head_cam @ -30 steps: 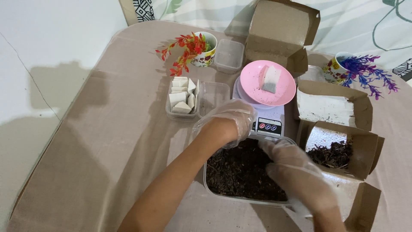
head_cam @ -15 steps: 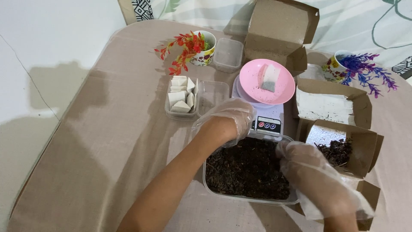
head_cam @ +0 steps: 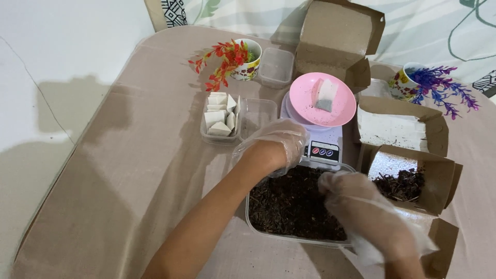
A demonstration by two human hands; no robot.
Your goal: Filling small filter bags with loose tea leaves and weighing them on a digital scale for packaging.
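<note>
right hand (head_cam: 369,214), gloved, hovers over the tub (head_cam: 297,204) of dark dried bits, fingers curled loosely together, holding nothing i can see. left hand (head_cam: 274,147) rests on the tub's far rim; whether its fingers grip, i cannot tell. best to pinch small and keep bits over the tub. beyond the fingers: scale (head_cam: 320,150), pink dish (head_cam: 323,98) with a sachet (head_cam: 325,95).

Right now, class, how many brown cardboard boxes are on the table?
3: one open box behind the pink dish, one right of the scale, one holding dark bits near the right edge. More may lie outside view.
</note>
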